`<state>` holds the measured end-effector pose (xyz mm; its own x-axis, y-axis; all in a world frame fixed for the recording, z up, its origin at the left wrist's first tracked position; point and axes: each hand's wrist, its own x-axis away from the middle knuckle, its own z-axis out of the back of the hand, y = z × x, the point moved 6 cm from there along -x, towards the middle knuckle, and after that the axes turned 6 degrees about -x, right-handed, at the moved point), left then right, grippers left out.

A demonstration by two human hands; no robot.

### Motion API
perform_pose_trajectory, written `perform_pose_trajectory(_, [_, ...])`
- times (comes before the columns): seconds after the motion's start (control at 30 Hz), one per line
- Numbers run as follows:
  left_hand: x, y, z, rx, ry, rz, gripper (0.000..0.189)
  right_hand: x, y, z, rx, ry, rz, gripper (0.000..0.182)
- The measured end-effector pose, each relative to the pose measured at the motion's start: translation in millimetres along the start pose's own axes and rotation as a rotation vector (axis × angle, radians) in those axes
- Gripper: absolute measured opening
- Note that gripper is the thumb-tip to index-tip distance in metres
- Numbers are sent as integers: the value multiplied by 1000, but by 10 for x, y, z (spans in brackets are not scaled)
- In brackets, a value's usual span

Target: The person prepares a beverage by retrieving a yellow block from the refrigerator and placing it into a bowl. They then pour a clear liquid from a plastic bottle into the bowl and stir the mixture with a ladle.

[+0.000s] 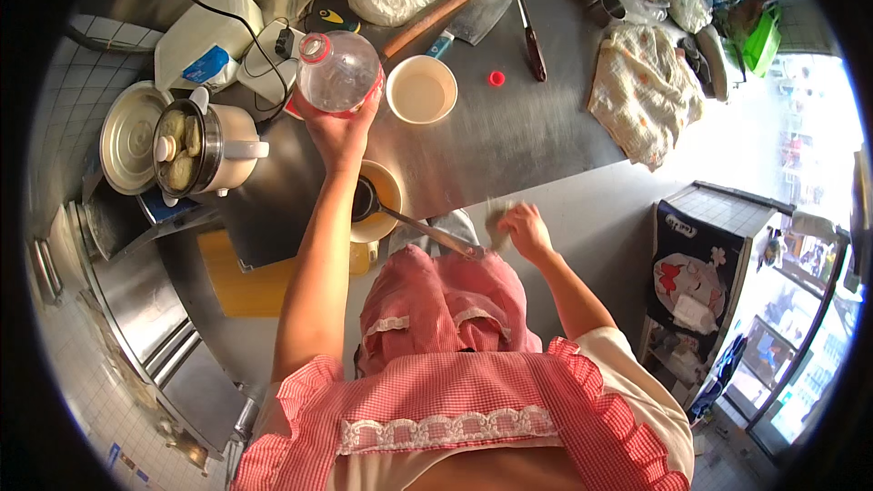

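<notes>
My left hand point(339, 129) grips a large clear plastic bottle point(344, 75) with a red label. The bottle's mouth is uncapped. A red bottle cap point(496, 78) lies on the steel worktop point(470, 143) further right. Just right of the bottle stands a white tub point(421, 88). Under my left forearm, a yellowish bowl point(390, 194) holds a dark-headed ladle point(426, 227), its handle reaching toward my apron point(443, 300). Near the worktop's front edge my right hand point(528, 230) has its fingers closed on a blurred brownish cloth or pad point(500, 224).
A cleaver point(483, 13), a wooden rolling pin point(430, 22) and a long-handled ladle point(526, 27) lie toward the back. An electric cooker point(232, 133) with food under its glass lid stands left. At right, a patterned cloth point(641, 92) hangs over the worktop edge beside plastic bags point(692, 7).
</notes>
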<state>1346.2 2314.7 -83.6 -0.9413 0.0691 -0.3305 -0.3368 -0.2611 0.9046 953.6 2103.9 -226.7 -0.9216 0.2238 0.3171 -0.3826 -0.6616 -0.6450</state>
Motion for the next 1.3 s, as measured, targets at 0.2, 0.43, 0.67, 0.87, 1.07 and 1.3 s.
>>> perform_pose_trajectory(0.2, [-213, -118, 299, -41, 110, 66, 97, 169, 367, 1305, -64, 539, -77, 31])
perform_pose_trajectory(0.43, [-157, 646, 700, 115, 178, 20, 93, -768, 36, 1707, 219, 377, -221, 61])
perform_pose_trajectory(0.67, [187, 1932, 977, 363, -258, 173, 91, -1190, -2935, 1908, -260, 46, 656, 140])
perform_pose_trajectory(0.87, [1057, 1772, 610, 665, -264, 414, 106, -1113, -3141, 1815, -892, -560, 380, 151])
perform_pose_trajectory(1.07, [1729, 1511, 259, 711, -251, 489, 104, -976, -2344, 1541, -820, -604, 274, 110])
perform_pose_trajectory(1.3, [2630, 707, 781, -182, -5, 744, 84, -1027, -1874, 1078, -316, -467, 381, 81])
